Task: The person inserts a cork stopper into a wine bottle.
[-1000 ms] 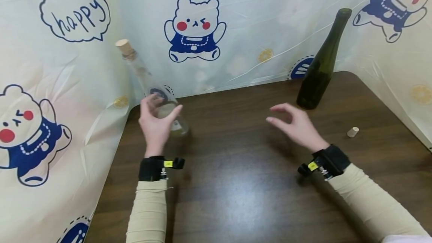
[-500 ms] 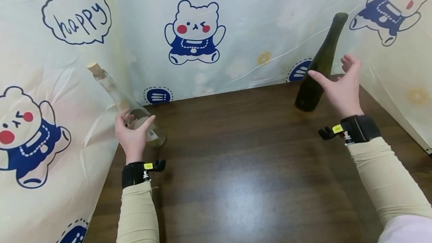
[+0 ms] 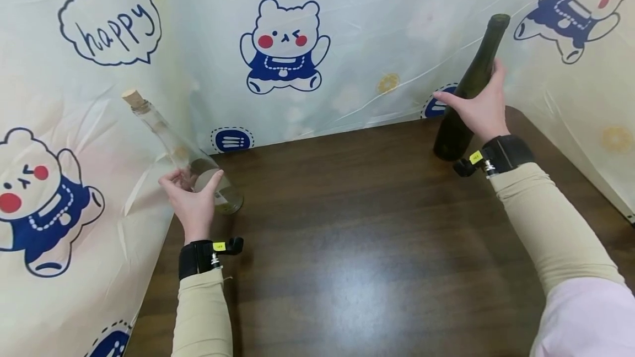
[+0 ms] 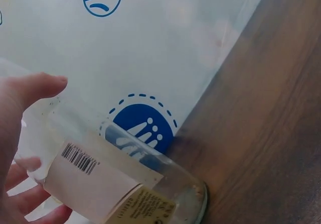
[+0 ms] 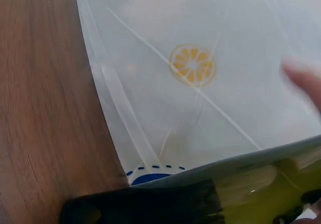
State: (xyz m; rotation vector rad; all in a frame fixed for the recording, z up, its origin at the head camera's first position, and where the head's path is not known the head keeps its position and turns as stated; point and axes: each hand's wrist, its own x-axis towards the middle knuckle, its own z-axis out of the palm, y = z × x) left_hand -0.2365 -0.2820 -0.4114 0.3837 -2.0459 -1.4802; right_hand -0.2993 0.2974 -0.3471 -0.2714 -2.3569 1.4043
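Dark wood-grain desk (image 3: pixel 357 247), boxed in at the far side and both flanks by a pale plastic sheet (image 3: pixel 377 32) printed with cartoon bears, lemon slices and a "happy" speech bubble.

Left hand (image 3: pixel 192 203) at the near left corner of the desk. Its fingers are curled round the lower body of a clear bottle (image 3: pixel 198 167), thumb on the right side. Bottle is colourless glass, long slim neck, stopped with a tan cork (image 3: pixel 132 97). It tilts hard to the left, neck leaning toward the sheet, only the right edge of its base touching the desk. The left wrist view shows a cream paper label (image 4: pixel 95 184) with a barcode on the body and the round glass base (image 4: pixel 193 204) meeting the wood right against the sheet.

Right hand (image 3: pixel 478 106) at the far right. Fingers wrapped round the shoulder of a dark green bottle (image 3: pixel 466 103), thumb to the left. Glass is olive-dark, near opaque, tall tapering neck, mouth (image 3: pixel 498 18) open with no stopper. It leans right, base on the desk close to the far edge. Right wrist view: dark base (image 5: pixel 145 204) on the wood, glass reading yellow-green where light passes through.

Bottles stand well apart. Black wrist straps and beige sleeves on both arms.
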